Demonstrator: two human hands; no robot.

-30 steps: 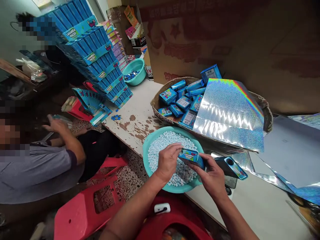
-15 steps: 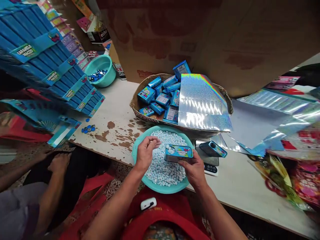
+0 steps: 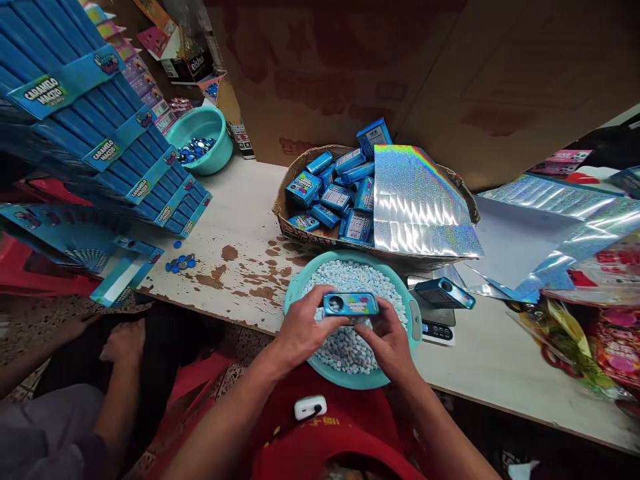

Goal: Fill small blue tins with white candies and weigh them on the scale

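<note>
A small blue candy tin (image 3: 357, 304) with a round hole near one end of its top is held over a turquoise basin (image 3: 350, 380). My left hand (image 3: 306, 327) is closed on the tin's left end, and my right hand (image 3: 390, 333) is closed on its right end. White candy pieces (image 3: 350, 350) fill the basin below. Right of the basin, a second blue tin (image 3: 445, 293) with a hole in its top rests on a digital scale (image 3: 440, 330). What is inside the held tin I cannot make out.
Behind the basin, a cut-down cardboard box (image 3: 285, 200) holds several blue wrapped packs (image 3: 335, 198) and a shiny holographic sheet (image 3: 420, 200). Stacked blue display boxes (image 3: 110, 150) rise at left, near loose blue caps (image 3: 180, 263) and a smaller basin (image 3: 220, 150). A co-worker's hand (image 3: 124, 340) is at lower left.
My left hand has moved right from over the candy and taken hold of the tin's left end. White pieces lay at the tin's hole before; the hole now looks dark. The view has shifted slightly.
</note>
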